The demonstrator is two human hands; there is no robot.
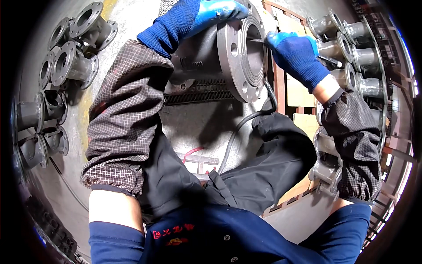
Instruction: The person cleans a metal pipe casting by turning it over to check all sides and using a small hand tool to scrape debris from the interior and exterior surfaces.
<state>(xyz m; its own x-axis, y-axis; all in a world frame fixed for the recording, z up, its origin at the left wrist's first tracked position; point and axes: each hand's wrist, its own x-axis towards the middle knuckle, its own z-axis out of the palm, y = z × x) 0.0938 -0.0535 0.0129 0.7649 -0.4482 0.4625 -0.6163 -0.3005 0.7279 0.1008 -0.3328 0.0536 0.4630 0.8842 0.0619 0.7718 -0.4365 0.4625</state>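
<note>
A heavy grey metal valve body [198, 61] lies on its side in front of me. Its round flange [227, 57], with bolt holes and a ringed face about a wide bore, is turned to the right. Over its top edge lies my left hand [215, 12], in a blue coated glove, its fingers stretched out. My right hand [293, 50], gloved alike, is closed at the right side of the bore. From its fist juts the end of a slim dark rod-shaped tool [330, 61] with a pale tip. The tool's other end cannot be made out clearly.
Below the valve body is a dark metal grating [200, 91]. Several grey flanged fittings [66, 64] stand on the left; more flanged fittings [338, 48] line the right on a pallet [301, 92]. A black hose [239, 127] curves between my legs, near a metal frame [204, 163].
</note>
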